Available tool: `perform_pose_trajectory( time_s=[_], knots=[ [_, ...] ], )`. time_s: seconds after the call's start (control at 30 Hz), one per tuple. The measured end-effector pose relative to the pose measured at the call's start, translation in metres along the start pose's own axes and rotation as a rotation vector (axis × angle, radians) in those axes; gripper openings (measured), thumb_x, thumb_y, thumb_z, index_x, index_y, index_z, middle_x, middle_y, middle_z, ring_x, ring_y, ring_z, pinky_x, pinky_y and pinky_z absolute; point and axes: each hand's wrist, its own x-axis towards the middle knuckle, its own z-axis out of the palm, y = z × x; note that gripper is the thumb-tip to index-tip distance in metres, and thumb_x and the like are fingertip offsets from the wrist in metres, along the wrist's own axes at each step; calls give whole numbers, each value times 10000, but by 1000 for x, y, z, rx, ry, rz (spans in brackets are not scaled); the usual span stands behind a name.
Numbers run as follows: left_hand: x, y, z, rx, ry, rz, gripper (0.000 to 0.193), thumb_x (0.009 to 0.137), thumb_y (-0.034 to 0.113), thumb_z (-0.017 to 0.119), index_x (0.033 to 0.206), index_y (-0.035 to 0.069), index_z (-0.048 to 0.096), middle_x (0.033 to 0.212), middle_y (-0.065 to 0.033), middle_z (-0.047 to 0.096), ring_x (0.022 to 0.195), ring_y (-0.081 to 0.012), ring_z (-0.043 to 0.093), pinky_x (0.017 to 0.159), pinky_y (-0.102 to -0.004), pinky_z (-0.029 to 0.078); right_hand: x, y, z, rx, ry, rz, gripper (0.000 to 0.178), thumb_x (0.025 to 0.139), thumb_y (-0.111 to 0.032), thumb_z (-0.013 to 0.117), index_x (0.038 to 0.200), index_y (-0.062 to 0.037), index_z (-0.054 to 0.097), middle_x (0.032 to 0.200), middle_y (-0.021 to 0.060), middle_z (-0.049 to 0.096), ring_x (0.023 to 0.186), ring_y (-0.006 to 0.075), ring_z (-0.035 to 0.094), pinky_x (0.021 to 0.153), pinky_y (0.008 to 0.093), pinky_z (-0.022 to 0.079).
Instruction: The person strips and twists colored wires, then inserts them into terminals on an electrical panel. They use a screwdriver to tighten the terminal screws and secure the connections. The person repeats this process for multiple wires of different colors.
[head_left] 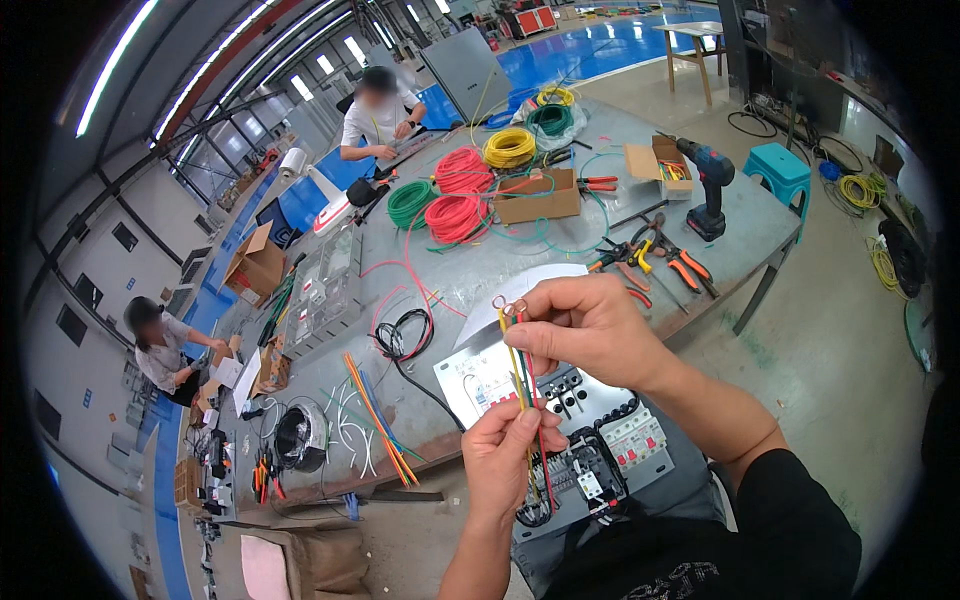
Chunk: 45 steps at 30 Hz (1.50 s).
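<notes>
A small bundle of yellow, green and red wires (521,378) runs upright between my two hands. My right hand (585,325) pinches the bundle near its top, where bare copper ends curl into small loops. Lower down, my left hand (502,452) is closed around the same wires. Beneath my hands, a metal mounting panel (590,393) rests on my lap and against the table edge. It carries a black contactor (590,478), white circuit breakers (637,440) with red parts, and a row of terminals partly hidden by my left hand.
The grey metal table (440,290) bears coils of red wire (460,215), a yellow coil (509,148), a cordless drill (707,190), pliers (690,265) and an open cardboard box (537,195). Colored tubes (380,420) lie left. Two people work beyond. A teal stool (780,170) stands right.
</notes>
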Motion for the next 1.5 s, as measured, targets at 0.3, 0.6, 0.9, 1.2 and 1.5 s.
perform_pose_trajectory(
  time_s=[0.3, 0.6, 0.9, 1.2, 1.5],
  knots=[
    [-7, 4, -3, 163, -23, -26, 296, 1053, 112, 689, 1265, -93, 714, 1031, -172, 782, 791, -218, 760, 745, -330, 629, -3, -1, -1, -3, 21, -19, 134, 987, -79, 779, 1011, 47, 742, 807, 18, 698, 696, 49, 669, 589, 214, 538],
    [11, 14, 20, 50, -101, 111, 363, 1150, 260, 524, 1259, -63, 651, 985, -148, 748, 740, -196, 713, 661, -311, 586, -8, 3, 4, 2, 13, 13, 119, 991, -56, 765, 1032, 52, 737, 815, 17, 697, 712, 53, 676, 596, 224, 548],
    [11, 14, 20, 30, -64, 100, 295, 1138, 224, 541, 1161, -37, 675, 919, -138, 738, 684, -188, 695, 624, -304, 571, -9, 3, -5, -656, -29, -409, 297, 954, 16, 750, 1247, 66, 736, 844, 39, 710, 721, 81, 670, 629, 244, 530],
    [7, 15, 17, -10, -162, 95, 295, 1152, 220, 504, 1186, -35, 649, 870, -112, 701, 616, -150, 612, 586, -279, 502, -12, 3, -1, -402, 11, -348, 468, 961, 33, 743, 1420, 43, 659, 905, 41, 706, 776, 78, 673, 667, 238, 539],
    [-1, 24, 21, -135, -226, 22, 298, 1149, 200, 495, 1163, -48, 659, 822, -119, 663, 559, -149, 560, 519, -269, 460, -19, 6, -1, 21, 40, -146, 369, 949, 35, 767, 1314, 51, 722, 972, 57, 721, 807, 107, 697, 706, 244, 576]
  ],
)
